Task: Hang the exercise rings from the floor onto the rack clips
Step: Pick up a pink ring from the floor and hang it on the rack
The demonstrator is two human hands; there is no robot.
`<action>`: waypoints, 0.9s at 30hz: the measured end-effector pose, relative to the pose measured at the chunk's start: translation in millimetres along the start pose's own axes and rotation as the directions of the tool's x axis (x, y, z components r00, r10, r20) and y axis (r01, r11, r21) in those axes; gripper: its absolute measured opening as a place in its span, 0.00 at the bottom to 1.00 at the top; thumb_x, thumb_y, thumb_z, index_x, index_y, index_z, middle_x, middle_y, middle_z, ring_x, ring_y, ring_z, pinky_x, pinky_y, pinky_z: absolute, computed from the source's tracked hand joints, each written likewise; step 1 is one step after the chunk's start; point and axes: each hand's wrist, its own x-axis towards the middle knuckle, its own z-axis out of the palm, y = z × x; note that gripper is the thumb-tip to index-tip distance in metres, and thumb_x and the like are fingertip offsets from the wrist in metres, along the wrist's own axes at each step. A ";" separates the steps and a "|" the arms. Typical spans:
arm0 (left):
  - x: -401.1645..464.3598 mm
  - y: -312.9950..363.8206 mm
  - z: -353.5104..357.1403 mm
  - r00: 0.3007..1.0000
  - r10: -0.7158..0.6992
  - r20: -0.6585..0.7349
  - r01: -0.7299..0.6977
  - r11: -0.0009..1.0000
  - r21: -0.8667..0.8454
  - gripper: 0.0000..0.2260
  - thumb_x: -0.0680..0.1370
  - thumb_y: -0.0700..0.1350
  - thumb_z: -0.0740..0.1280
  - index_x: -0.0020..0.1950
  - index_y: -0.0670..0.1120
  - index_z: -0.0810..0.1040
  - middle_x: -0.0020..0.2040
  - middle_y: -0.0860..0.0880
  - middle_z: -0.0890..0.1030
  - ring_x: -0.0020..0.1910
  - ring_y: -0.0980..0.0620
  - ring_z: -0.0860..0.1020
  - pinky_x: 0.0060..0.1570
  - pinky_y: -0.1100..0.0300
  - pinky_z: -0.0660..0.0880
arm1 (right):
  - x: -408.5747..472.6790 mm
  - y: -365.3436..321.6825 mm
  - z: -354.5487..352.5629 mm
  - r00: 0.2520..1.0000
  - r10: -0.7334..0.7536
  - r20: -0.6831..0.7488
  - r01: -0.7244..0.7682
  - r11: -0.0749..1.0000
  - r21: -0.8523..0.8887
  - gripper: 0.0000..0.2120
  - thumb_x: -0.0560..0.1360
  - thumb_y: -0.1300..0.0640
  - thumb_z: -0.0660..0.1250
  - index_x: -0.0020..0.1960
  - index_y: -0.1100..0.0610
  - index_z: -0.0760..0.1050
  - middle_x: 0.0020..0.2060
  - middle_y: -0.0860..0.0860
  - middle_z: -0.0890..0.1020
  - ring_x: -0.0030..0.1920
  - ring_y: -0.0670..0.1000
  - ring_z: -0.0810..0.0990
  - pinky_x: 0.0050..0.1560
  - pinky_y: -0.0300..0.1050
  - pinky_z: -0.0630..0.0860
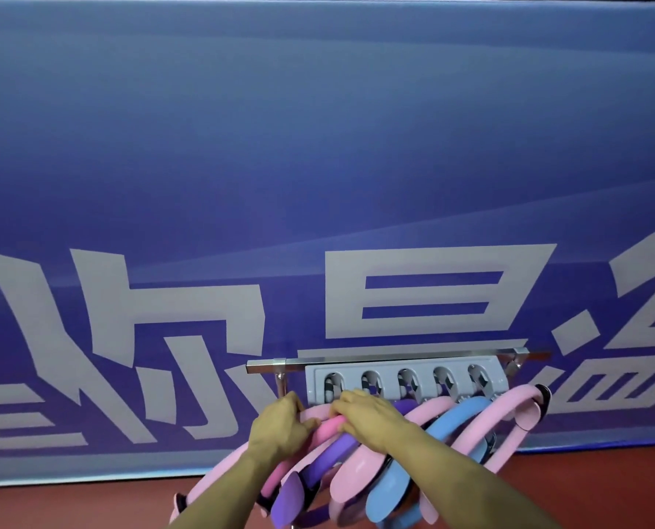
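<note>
Both hands, left hand [280, 421] and right hand [367, 416], gripped the bright pink ring [327, 427] beneath the rack clips [406, 381]; it looked light, foam-padded, best held along its rim.

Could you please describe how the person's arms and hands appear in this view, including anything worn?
Both forearms are bare up to the frame's lower edge: no sleeves, gloves, watch or rings show. The left hand and right hand show no markings.
</note>
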 end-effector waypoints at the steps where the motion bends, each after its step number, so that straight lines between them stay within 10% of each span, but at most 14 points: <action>1: -0.7 0.5 0.3 1.000 0.003 0.000 -0.003 1.000 -0.006 0.15 0.75 0.61 0.68 0.49 0.52 0.70 0.46 0.54 0.77 0.45 0.49 0.74 0.45 0.56 0.70 | -0.4 -0.3 -0.3 1.000 0.005 -0.001 -0.005 1.000 0.008 0.12 0.82 0.53 0.62 0.64 0.54 0.73 0.62 0.53 0.74 0.63 0.56 0.71 0.56 0.54 0.72; 19: 6.8 -15.3 4.3 0.982 0.048 0.181 -0.005 0.973 -0.230 0.13 0.80 0.56 0.66 0.56 0.48 0.73 0.52 0.49 0.81 0.48 0.48 0.77 0.49 0.56 0.71 | -1.6 -3.8 2.9 0.997 0.081 -0.007 -0.080 0.991 0.107 0.16 0.82 0.51 0.62 0.69 0.49 0.72 0.64 0.50 0.75 0.65 0.54 0.71 0.66 0.51 0.67; 27: 9.6 -12.7 0.8 0.996 0.081 0.025 -0.072 0.964 -0.254 0.17 0.82 0.56 0.63 0.66 0.48 0.75 0.63 0.47 0.80 0.60 0.47 0.78 0.61 0.53 0.73 | -4.1 -0.4 -2.0 0.990 0.135 -0.040 -0.128 0.979 0.156 0.21 0.82 0.45 0.58 0.74 0.48 0.68 0.70 0.48 0.72 0.71 0.51 0.67 0.74 0.50 0.62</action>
